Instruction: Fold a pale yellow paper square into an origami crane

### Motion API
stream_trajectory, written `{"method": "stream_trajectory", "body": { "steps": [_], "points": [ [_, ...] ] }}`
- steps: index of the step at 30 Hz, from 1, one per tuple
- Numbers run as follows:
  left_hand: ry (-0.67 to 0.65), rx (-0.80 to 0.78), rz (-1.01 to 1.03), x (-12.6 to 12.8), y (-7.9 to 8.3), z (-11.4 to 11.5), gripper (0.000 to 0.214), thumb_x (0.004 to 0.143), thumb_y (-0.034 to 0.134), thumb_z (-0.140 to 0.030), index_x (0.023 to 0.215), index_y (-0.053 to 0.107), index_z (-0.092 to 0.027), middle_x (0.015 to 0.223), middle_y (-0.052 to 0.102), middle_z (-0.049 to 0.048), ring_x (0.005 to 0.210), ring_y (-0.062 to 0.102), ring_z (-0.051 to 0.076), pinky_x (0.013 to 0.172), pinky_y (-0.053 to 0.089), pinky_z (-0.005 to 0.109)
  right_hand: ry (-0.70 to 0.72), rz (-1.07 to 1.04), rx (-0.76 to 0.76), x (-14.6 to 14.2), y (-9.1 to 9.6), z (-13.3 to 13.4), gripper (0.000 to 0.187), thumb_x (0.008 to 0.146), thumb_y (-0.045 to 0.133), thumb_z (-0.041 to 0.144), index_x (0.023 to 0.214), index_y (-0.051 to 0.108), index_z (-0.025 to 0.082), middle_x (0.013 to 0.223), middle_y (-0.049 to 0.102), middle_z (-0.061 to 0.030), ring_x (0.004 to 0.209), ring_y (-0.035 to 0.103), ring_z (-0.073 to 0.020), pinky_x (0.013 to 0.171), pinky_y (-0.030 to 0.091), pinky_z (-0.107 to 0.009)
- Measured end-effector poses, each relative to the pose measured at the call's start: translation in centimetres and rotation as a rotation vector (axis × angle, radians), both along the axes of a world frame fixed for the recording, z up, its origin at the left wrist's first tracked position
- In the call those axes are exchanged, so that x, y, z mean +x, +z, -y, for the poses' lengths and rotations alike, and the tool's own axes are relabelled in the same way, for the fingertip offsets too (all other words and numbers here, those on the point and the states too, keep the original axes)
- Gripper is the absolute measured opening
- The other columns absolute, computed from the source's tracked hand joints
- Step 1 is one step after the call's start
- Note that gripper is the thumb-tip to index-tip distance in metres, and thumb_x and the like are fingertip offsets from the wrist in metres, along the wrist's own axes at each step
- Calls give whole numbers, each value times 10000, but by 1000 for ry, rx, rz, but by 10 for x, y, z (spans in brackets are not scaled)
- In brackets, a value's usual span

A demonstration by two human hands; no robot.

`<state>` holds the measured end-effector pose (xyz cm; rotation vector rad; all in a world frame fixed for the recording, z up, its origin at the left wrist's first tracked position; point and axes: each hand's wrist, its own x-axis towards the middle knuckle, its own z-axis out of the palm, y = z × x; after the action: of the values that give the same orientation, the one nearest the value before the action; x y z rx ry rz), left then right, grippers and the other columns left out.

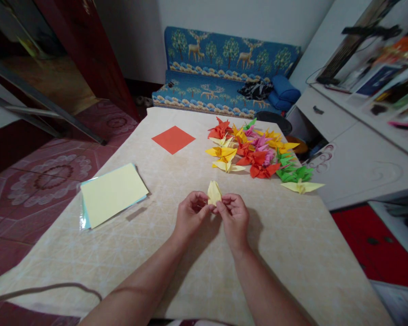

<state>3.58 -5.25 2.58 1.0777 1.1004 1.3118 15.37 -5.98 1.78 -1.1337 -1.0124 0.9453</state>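
Note:
Between my two hands, a small pale yellow folded paper (214, 192) stands with its pointed end away from me. My left hand (192, 211) pinches its lower left side with thumb and fingers. On the other side, my right hand (234, 213) grips the lower right edge, its thumb pressed on the front. Both hands are just above the table, close together. Beyond them to the right lie several origami cranes (251, 157) in red, yellow, orange, pink and green. One pale yellow crane (302, 186) sits at the near right end of that group.
A red paper square (173, 140) lies flat toward the far left of the table (177, 176). A stack of yellow and blue sheets (114, 194) in a clear sleeve is at the left. A cord (54, 286) crosses the near left corner. Behind stands a blue patterned sofa (221, 86).

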Motion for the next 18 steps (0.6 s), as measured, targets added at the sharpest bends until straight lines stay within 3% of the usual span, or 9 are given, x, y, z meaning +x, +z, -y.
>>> {"method": "stream_trajectory", "body": {
  "steps": [6, 18],
  "points": [
    [-1, -47, 161, -2, -4, -3, 299, 647, 756, -229, 863, 558, -170, 709, 656, 3, 619, 625, 119, 604, 477, 227, 39, -12, -25, -3, 0, 1, 164, 769, 661, 218, 878, 541, 194, 721, 597, 29, 568, 630, -107, 542, 497, -209],
    [20, -54, 182, -2, 0, -4, 264, 643, 764, -243, 840, 604, -170, 711, 683, 5, 628, 644, 129, 585, 491, 225, 54, -1, -18, -2, -1, 1, 167, 772, 656, 235, 881, 535, 193, 757, 619, 10, 586, 641, -118, 562, 513, -226]
  ]
}}
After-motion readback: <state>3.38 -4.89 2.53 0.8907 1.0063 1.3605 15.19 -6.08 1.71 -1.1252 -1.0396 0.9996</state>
